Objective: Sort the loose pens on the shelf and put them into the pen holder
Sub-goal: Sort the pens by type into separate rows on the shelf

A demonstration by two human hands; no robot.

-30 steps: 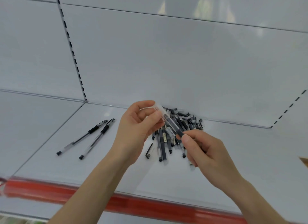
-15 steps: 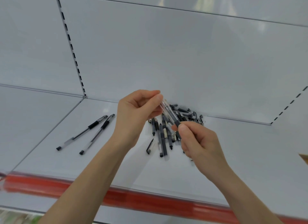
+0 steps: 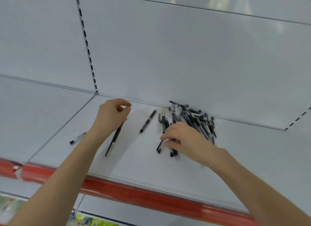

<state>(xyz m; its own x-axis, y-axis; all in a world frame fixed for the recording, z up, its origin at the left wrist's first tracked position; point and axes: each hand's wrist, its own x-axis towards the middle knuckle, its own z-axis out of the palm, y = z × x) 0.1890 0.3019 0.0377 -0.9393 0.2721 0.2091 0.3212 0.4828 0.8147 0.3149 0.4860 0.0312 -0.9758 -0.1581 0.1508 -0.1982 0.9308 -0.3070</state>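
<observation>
A heap of black and clear pens (image 3: 190,118) lies against the back wall of the white shelf (image 3: 134,160). My right hand (image 3: 183,139) rests on the heap's near side, its fingers curled round a few pens there. My left hand (image 3: 111,116) is further left, pinching the upper end of a long black pen (image 3: 114,138) whose lower end touches the shelf. A short loose pen (image 3: 148,121) lies between my hands. My left forearm partly hides another pen (image 3: 76,139) at the left. No pen holder is in view.
A red price strip (image 3: 143,197) runs along the shelf's front edge. A slotted upright (image 3: 87,45) stands at the back left, where this shelf meets the neighbouring one. Colourful packages (image 3: 94,223) show on a lower level.
Both hands held one pen above the heap. My left hand has since moved left and down with a pen, and my right hand has dropped onto the heap. The view has shifted.
</observation>
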